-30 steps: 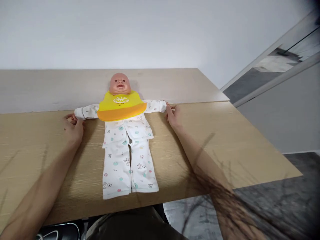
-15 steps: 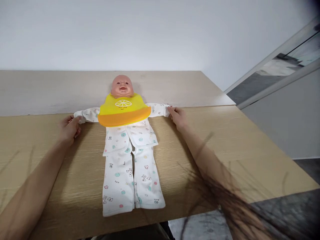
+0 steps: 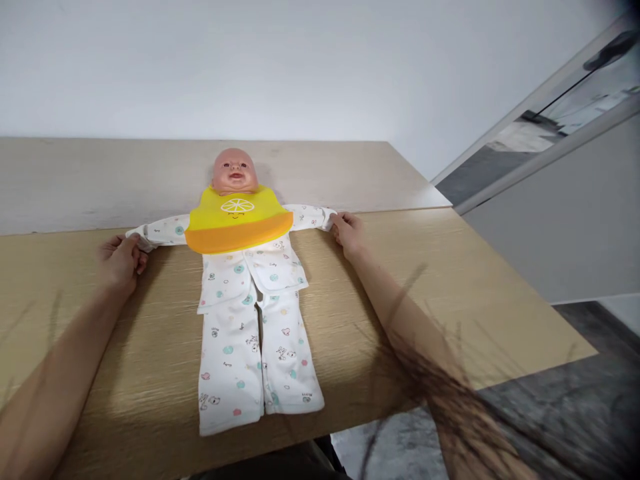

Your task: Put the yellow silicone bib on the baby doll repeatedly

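A baby doll (image 3: 235,170) lies face up on the table, its head toward the wall. Over its chest is a yellow bib (image 3: 237,208) with an orange lower pocket and a white citrus print. The doll wears a white printed jacket (image 3: 277,267) and matching trousers (image 3: 233,367), laid flat with the legs toward me. My left hand (image 3: 120,263) pinches the cuff of the sleeve (image 3: 167,231) on the left. The opposite sleeve (image 3: 307,217) is pinched at its cuff by my right hand (image 3: 349,233). Both sleeves stretch outward; the doll's hands are hidden.
The wooden table (image 3: 400,267) has a paler back strip (image 3: 75,180) against a white wall (image 3: 320,67). Its right edge slants toward a grey floor (image 3: 540,407). Strands of dark hair (image 3: 425,373) hang across the lower right.
My left hand has drawn its sleeve further out to the left, so more of that sleeve shows. The whole view has shifted slightly; my right hand keeps its pinch on the other cuff.
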Tool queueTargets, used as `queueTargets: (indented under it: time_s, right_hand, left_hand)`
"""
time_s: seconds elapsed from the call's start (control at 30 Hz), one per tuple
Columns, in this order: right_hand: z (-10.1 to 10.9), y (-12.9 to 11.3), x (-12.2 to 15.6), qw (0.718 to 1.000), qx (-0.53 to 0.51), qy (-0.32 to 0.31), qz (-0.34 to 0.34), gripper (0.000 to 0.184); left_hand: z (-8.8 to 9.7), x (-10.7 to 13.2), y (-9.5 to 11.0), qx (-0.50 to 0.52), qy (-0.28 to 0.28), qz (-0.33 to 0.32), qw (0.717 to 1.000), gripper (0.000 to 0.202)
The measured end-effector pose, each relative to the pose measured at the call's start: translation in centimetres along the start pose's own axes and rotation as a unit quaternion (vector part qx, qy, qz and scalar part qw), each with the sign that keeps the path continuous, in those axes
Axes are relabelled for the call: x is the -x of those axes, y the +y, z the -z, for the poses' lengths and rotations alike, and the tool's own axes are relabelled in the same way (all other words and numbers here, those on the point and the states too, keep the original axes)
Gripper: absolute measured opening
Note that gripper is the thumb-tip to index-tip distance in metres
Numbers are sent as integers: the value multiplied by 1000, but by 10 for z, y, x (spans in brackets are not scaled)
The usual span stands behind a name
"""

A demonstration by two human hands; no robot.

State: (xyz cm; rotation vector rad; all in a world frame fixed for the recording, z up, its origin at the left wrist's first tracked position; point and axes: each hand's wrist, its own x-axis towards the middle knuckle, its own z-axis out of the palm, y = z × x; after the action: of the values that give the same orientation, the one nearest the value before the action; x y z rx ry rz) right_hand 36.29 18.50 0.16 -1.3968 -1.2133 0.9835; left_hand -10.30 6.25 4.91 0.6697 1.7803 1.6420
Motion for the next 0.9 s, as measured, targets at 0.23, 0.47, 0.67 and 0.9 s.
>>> queueTargets:
  time_s: [0.23,0.47,0.67,0.9]
  right_hand:
    - [-2,-5,7,999,-42,9,-13,47]
    - [-3,7,4,999,21,30,39,46]
    - [-2,10,4,999,14,21,38,34]
    - [0,3,10,998,43,-10,41,42]
  left_hand:
    - [0,-1,-3,10,1,-21,1000,25]
    - [3,-6,-13,13,-18,-55,998,17]
    - [3,-6,-12,-21,-7,-47,999,13]
    - [5,-4,-14,-121,20,-47,991,17]
